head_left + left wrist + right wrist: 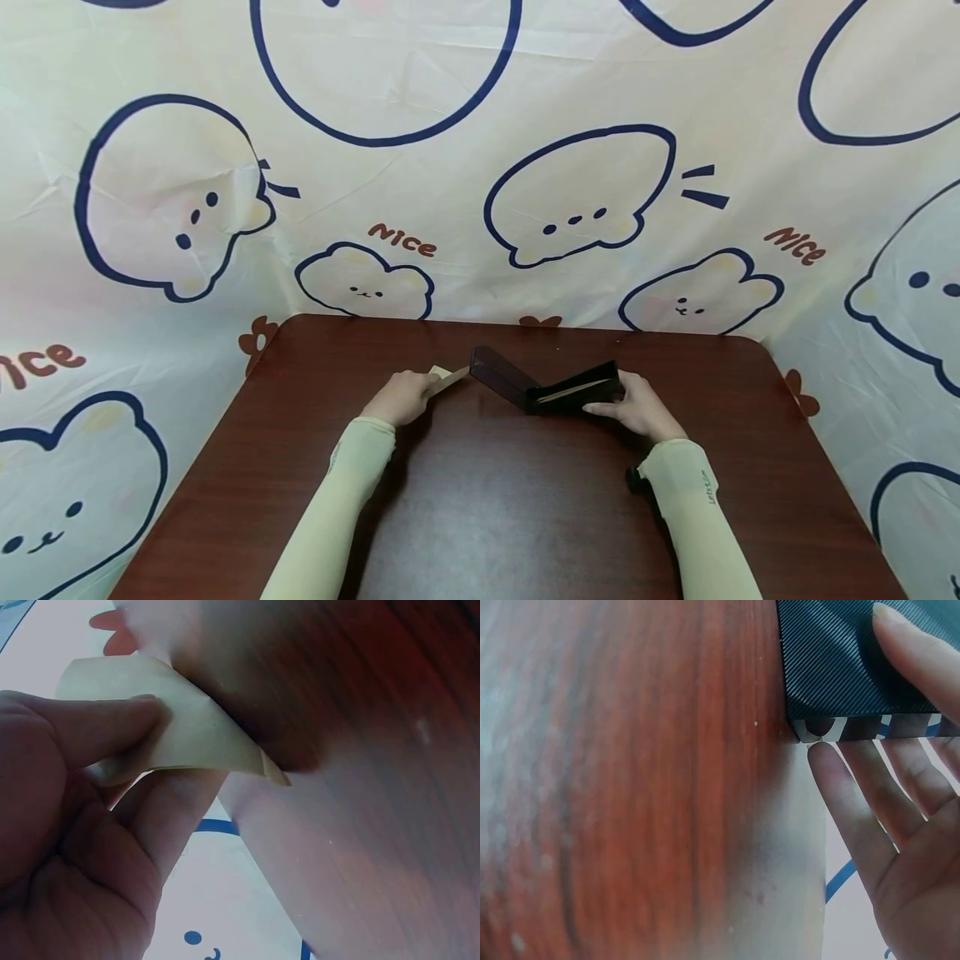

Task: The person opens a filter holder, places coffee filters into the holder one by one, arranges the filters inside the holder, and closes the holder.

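My left hand [401, 398] pinches a folded slip of cream paper [187, 724] between thumb and fingers. One end of the slip reaches toward the raised flap of a dark wallet [501, 377], overlapping its edge in the head view. The wallet stands spread open above the table, and a thin pale strip [573, 390] shows inside its right half. My right hand [636, 408] grips that half at its right end. In the right wrist view the thumb lies on a black ribbed face [832, 667], with the fingers at a shiny silver edge [862, 727].
The dark reddish-brown wooden table [480, 517] has rounded far corners. A pale cloth [450, 192] printed with blue-outlined cartoon figures hangs behind it and along both sides. Long pale green sleeves [330, 508] cover both arms.
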`<state>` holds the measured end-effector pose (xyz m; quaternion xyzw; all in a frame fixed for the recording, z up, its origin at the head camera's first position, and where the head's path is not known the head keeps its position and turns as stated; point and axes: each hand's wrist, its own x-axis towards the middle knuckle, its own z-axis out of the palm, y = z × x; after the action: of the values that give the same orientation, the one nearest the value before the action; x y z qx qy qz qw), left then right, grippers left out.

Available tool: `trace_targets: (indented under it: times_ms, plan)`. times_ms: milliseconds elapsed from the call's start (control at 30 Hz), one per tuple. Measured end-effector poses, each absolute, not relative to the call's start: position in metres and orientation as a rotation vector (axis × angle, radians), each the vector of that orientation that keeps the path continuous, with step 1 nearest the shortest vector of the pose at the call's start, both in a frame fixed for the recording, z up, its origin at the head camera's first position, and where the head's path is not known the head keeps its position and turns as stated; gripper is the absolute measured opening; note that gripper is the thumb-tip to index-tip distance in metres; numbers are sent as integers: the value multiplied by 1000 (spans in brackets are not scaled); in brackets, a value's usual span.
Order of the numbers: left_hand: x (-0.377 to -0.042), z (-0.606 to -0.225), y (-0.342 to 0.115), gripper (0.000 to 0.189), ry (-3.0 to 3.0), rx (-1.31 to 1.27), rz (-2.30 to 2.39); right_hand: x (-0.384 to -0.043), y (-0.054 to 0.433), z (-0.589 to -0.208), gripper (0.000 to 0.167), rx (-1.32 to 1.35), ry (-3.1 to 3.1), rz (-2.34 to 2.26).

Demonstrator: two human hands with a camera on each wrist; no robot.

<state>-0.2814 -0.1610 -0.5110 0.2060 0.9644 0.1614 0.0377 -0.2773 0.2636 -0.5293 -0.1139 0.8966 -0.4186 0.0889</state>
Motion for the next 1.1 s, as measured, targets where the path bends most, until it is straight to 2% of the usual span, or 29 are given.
trace_targets:
  times_ms: [567,767,1000,1100]
  plan:
    - [-282,-517,-158,16,3009,597,514,-278,266,-531,36,-348,2671,-1231]
    - [-279,-519,-153,30,3066,439,701,-279,265,-531,36,-343,2681,-1231]
    - [-282,-507,-150,24,3198,294,748,-279,265,-532,38,-345,2680,-1235]
    - [-280,-498,-147,27,3276,289,724,-279,266,-532,37,-340,2678,-1238]
